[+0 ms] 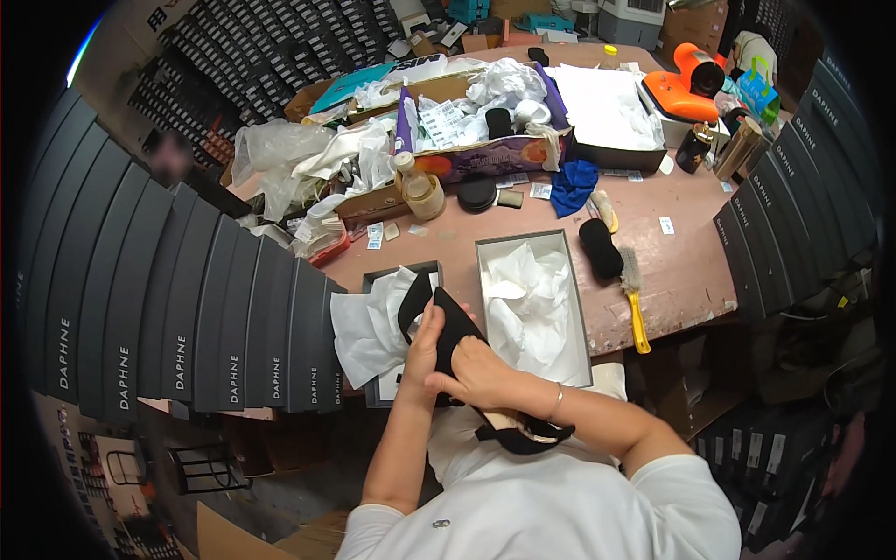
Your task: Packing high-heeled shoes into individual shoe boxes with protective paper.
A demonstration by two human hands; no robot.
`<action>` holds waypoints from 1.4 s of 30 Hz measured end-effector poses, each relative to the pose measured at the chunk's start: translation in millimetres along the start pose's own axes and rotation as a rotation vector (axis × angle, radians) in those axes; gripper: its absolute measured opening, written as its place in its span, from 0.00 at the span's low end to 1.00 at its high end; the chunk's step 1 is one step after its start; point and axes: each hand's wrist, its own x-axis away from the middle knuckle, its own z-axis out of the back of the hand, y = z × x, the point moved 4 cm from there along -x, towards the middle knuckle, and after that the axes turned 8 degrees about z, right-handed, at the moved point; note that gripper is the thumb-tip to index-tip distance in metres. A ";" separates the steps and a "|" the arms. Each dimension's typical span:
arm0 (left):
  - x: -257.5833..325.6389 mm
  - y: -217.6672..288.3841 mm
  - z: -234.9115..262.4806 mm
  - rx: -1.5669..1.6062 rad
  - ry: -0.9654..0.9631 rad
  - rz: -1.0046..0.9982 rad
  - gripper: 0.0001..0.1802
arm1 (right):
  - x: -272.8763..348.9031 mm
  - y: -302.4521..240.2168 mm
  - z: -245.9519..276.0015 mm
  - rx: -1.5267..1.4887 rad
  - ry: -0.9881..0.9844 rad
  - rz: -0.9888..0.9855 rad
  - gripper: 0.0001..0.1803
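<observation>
A black shoe [455, 322] with a beige insole is held in front of my body, its toe pointing away and its strapped heel hanging below my right forearm. My left hand [426, 343] grips it along its left side. My right hand [478, 370] is closed at the shoe's opening; what its fingertips hold is hidden. A second black shoe-like piece [413, 297] shows just left of the toe. Behind and under my left hand lies a dark shoebox [378, 278] with white tissue paper [364, 327] spilling out. To the right sits a grey-edged box part [581, 322] holding crumpled white tissue.
Tall stacks of dark shoeboxes [205, 308] [793, 187] flank the table [691, 289]. Right of centre lie a yellow-handled brush [636, 313], a black pad [600, 249] and a blue cloth [573, 187]. Farther back are a glass bottle [417, 189], a paper-filled carton [485, 159] and an orange device [674, 96].
</observation>
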 end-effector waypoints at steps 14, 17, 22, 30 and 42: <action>28.1 -3.4 8.1 -0.029 0.045 -0.189 0.29 | 0.7 -21.8 -21.8 -0.140 -0.178 -0.041 0.42; 26.7 13.9 7.0 -0.065 -0.006 -0.155 0.28 | 11.6 -44.8 1.8 -0.093 -0.022 0.344 0.45; 14.0 -24.8 18.7 0.083 0.211 -0.128 0.30 | -4.8 -10.7 1.8 -0.083 -0.076 -0.050 0.42; 6.8 2.9 23.8 0.022 0.026 -0.115 0.28 | 15.8 -27.6 23.2 -0.441 -0.356 0.039 0.35; 53.2 -61.6 -1.8 0.286 -0.249 0.234 0.43 | 29.0 104.4 78.7 0.547 -0.012 -0.104 0.11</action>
